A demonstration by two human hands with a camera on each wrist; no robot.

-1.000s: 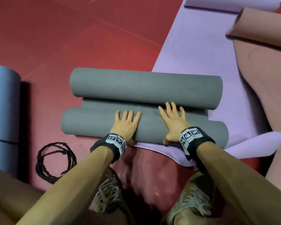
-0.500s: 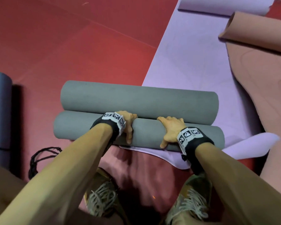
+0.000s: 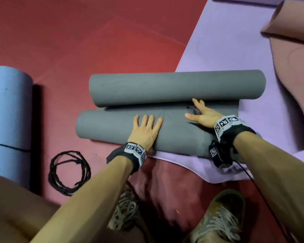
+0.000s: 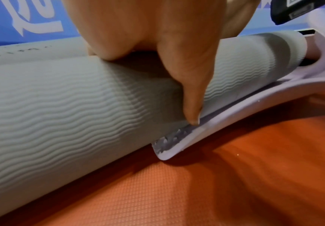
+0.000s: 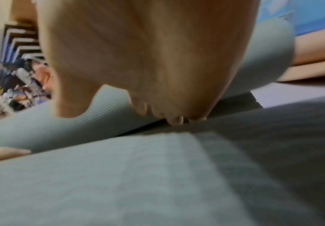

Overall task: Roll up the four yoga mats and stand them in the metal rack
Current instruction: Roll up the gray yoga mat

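A grey yoga mat lies across the floor, rolled in from both ends. Its far roll (image 3: 175, 86) and near roll (image 3: 109, 127) are joined by a short flat strip. My left hand (image 3: 146, 128) lies flat on top of the near roll, fingers straight. In the left wrist view its thumb (image 4: 192, 99) points down the roll's front (image 4: 61, 114). My right hand (image 3: 202, 114) is spread on the near roll, and its fingertips (image 5: 175, 120) reach the seam under the far roll. Neither hand grips anything.
A purple mat (image 3: 226, 41) lies unrolled under the grey one, its near edge (image 4: 215, 130) curling up. A partly rolled brown mat (image 3: 297, 55) overlaps it on the right. A blue rolled mat (image 3: 7, 111) and a black cord coil (image 3: 68, 172) lie left on the red floor (image 3: 95, 41).
Half a second ago both hands were curled over the top of the near roll. Now the left lies flat on it and the right has spread, fingers toward the seam.
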